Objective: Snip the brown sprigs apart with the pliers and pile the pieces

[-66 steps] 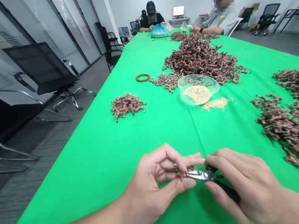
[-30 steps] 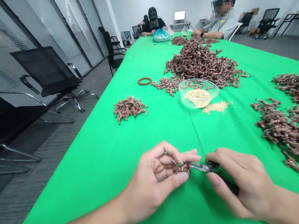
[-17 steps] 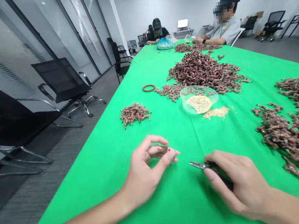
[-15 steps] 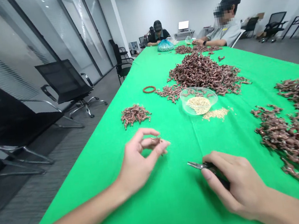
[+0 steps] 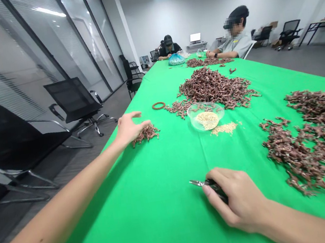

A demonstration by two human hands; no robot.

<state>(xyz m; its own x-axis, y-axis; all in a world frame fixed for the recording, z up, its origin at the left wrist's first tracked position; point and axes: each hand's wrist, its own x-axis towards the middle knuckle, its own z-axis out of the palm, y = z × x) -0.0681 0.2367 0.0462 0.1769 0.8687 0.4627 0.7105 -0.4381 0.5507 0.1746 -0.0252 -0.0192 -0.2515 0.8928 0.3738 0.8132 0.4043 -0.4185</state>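
Dark pliers [image 5: 200,183], tips leftward, apart from small brown pile [image 5: 149,133]

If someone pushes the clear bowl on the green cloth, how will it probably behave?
The clear bowl looks thin-walled, so it may flex and feel light. Its wide, low shape suggests it would slide before tipping. The loose pale grains inside would likely shift.

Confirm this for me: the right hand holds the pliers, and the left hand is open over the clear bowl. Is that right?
Not quite: the left hand is at the small pile, not over the clear bowl; the head view shows it. It is open, and the right hand holds the pliers, as you say.
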